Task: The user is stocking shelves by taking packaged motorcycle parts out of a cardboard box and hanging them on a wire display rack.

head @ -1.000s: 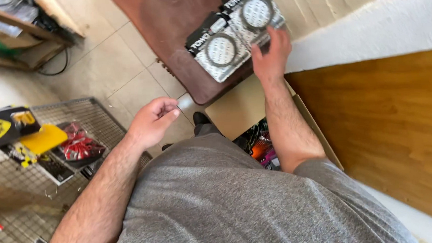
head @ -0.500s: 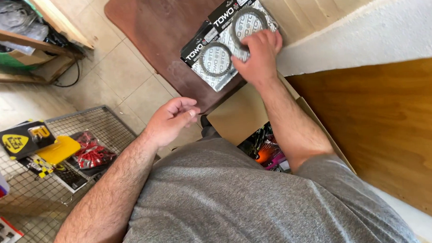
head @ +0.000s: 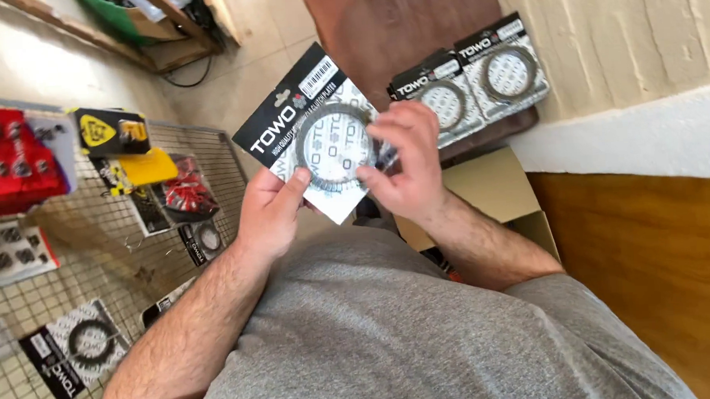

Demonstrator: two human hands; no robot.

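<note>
Black-and-white ring pack (head: 325, 130) sits centre frame, left hand (head: 270, 213) pinching its lower edge, right hand (head: 405, 165) curled on its right side; best kept flat, grip light.

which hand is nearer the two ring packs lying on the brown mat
Right. The right hand is just below-left of the two ring packs, while the left hand is farther off, across the held pack.

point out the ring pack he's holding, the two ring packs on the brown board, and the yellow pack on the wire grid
held ring pack (head: 329, 145), head view, on the ring
two ring packs (head: 477, 81), head view, where the two cards meet
yellow pack (head: 148, 166), head view, on its yellow face
</note>
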